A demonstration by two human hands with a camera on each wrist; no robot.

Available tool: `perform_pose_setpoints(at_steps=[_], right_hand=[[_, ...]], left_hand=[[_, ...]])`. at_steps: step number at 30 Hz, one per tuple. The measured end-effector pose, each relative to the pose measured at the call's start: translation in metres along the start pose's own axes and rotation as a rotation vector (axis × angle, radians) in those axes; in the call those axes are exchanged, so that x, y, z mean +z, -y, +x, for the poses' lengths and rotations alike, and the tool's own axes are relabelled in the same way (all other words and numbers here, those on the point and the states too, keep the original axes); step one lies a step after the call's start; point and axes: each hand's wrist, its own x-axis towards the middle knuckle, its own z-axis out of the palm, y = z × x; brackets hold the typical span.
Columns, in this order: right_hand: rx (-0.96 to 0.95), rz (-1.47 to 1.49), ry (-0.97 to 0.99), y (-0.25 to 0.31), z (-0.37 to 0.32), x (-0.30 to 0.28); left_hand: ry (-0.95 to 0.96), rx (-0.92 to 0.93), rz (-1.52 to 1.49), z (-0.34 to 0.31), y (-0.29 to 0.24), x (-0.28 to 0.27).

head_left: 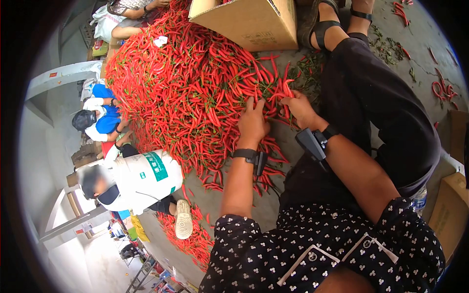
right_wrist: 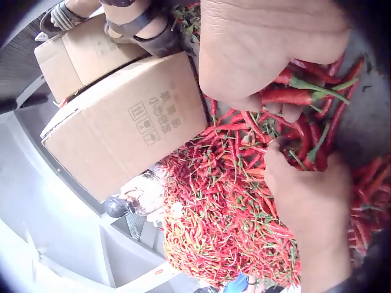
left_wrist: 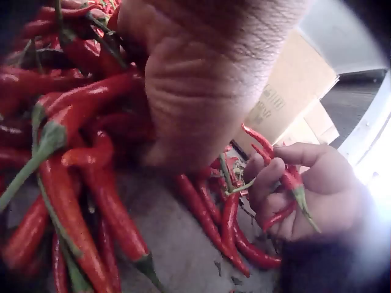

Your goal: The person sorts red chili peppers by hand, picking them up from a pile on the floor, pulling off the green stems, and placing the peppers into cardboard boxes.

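Observation:
A big pile of red chilies [head_left: 195, 93] with green stems lies on the floor in front of me. My left hand [head_left: 252, 119] reaches forward onto the pile's near edge, its fingers stretched among the chilies [left_wrist: 73, 116]. Its palm [left_wrist: 208, 73] fills the left wrist view. Just to its right, my right hand [head_left: 298, 110] curls round a small bunch of chilies [right_wrist: 293, 94]. These stick out of its curled fingers [left_wrist: 269, 180], stems showing. The two hands are almost touching in the right wrist view, the left hand [right_wrist: 305, 201] below the right hand [right_wrist: 269, 49].
A cardboard box [head_left: 249, 22] stands at the far edge of the pile, beside a sandalled foot [head_left: 320, 27]. Other people [head_left: 132, 180] sit along the pile's left side. More boxes [head_left: 452, 210] are at my right. Loose chilies [head_left: 442, 90] and stems lie on the concrete.

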Motion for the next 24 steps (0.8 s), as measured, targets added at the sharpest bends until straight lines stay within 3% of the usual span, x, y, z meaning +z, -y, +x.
perform_pose_setpoints(at_steps=[13,15,24], right_hand=[[-0.017,0.017,0.090,-0.001,-0.004,-0.003],[0.049,-0.025,0.087,-0.002,-0.002,-0.007],[0.023,-0.043,0.032,-0.006,0.004,-0.009]], left_hand=[[-0.030,-0.024,-0.031,-0.005,0.003,-0.002],[-0.026,-0.032,-0.031,-0.001,0.004,-0.001],[-0.033,-0.007,-0.096,-0.005,0.008,0.000]])
